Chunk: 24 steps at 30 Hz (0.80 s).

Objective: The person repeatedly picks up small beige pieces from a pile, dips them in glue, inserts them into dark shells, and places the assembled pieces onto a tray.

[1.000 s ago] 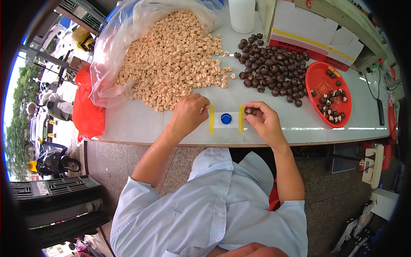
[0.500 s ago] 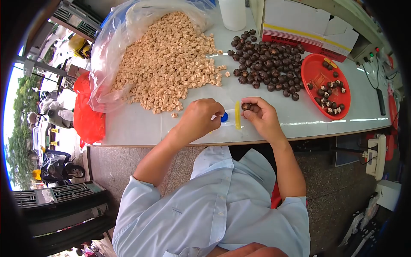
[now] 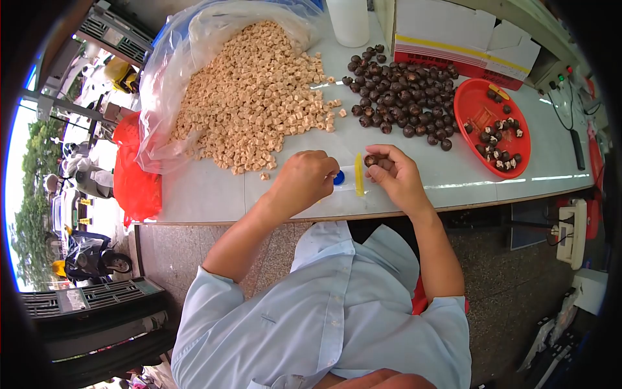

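Note:
My right hand (image 3: 400, 180) pinches a dark brown round nut-like ball (image 3: 370, 161) between thumb and fingers, just above the table. Left of it, my left hand (image 3: 303, 180) is closed with its fingers curled inward; whatever it may hold is hidden. A small blue round piece (image 3: 339, 177) shows right beside the left fingertips. Between both hands a yellow strip (image 3: 359, 175) lies at the end of a whitish flat piece on the table. A heap of pale tan cubes (image 3: 259, 97) spreads beyond my left hand. Several more dark balls (image 3: 408, 97) are piled beyond my right hand.
At the right, a red plastic dish (image 3: 461, 110) contains dark balls and whitish bits. A clear plastic bag (image 3: 159, 97) surrounds the cubes' left side, with a red bag (image 3: 136, 168) beside it. A white container (image 3: 348, 23) and a carton (image 3: 447, 29) stand at the back.
The view has shifted slightly. My left fingers look a little more closed beside the blue piece, while my right hand keeps the dark ball in nearly the same spot.

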Tool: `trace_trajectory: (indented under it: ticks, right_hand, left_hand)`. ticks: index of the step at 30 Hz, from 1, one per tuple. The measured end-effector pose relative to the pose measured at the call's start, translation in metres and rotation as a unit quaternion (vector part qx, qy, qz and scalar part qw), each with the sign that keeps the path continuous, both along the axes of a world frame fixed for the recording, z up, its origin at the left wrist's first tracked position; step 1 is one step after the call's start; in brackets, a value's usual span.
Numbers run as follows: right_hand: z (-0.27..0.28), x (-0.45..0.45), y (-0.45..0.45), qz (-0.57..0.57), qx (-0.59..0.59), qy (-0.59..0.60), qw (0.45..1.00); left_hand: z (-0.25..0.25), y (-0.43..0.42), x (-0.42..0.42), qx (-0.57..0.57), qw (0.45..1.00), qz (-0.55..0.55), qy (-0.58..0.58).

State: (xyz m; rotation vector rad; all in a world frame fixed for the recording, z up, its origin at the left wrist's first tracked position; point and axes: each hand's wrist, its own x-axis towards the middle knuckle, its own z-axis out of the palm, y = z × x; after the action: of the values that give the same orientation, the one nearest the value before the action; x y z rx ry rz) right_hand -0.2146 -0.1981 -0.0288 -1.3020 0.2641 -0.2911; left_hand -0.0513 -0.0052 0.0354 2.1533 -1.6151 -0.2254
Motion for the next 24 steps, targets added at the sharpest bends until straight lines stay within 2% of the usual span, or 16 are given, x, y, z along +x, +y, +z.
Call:
trace_trajectory:
  ticks: [10, 16, 19, 24]
  right_hand:
    - [-0.002, -0.002, 0.004, -0.021, -0.018, -0.029, 0.999]
    - [0.0, -0.007, 0.009, -0.008, -0.084, -0.017, 0.996]
    - [-0.002, -0.007, 0.015, 0.004, -0.068, 0.0, 0.998]
    - [0.0, -0.005, 0.022, -0.005, -0.086, 0.012, 0.996]
  left_hand:
    - [0.003, 0.0, -0.001, -0.009, 1.0, -0.013, -0.019]
    - [0.009, -0.001, 0.002, -0.042, 0.992, 0.026, 0.116]
    - [0.014, -0.007, -0.001, -0.087, 0.979, 0.027, 0.184]
    - [0.011, -0.015, -0.003, -0.102, 0.966, 0.023, 0.238]
